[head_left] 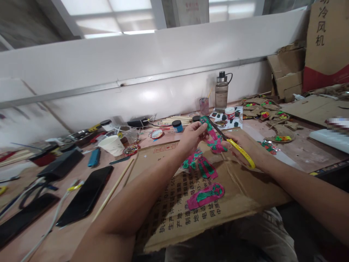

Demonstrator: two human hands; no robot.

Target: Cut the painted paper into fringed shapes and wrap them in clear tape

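chinese characters "冷风机" run down a brown cardboard box (327, 40) at upper right. the flattened cardboard sheet (245, 189) on the table carries printed chinese lines, including "执行", "生产" and "地址".

We see bare room on the near part of the cardboard sheet (245, 189), between our two arms. A pink and green cutout (205, 195) lies in the middle of it, and more cutouts (200, 165) lie just past that. On the left, the table is crowded: a black phone (87, 194), a long stick (114, 187), a white cable (51, 222) and a paper cup (112, 145) block the way. Far off, a bottle (221, 92) and small jars (177, 126) stand by the wall. On the right, the table (302, 151) is mostly bare, with painted shapes (272, 114) farther back.
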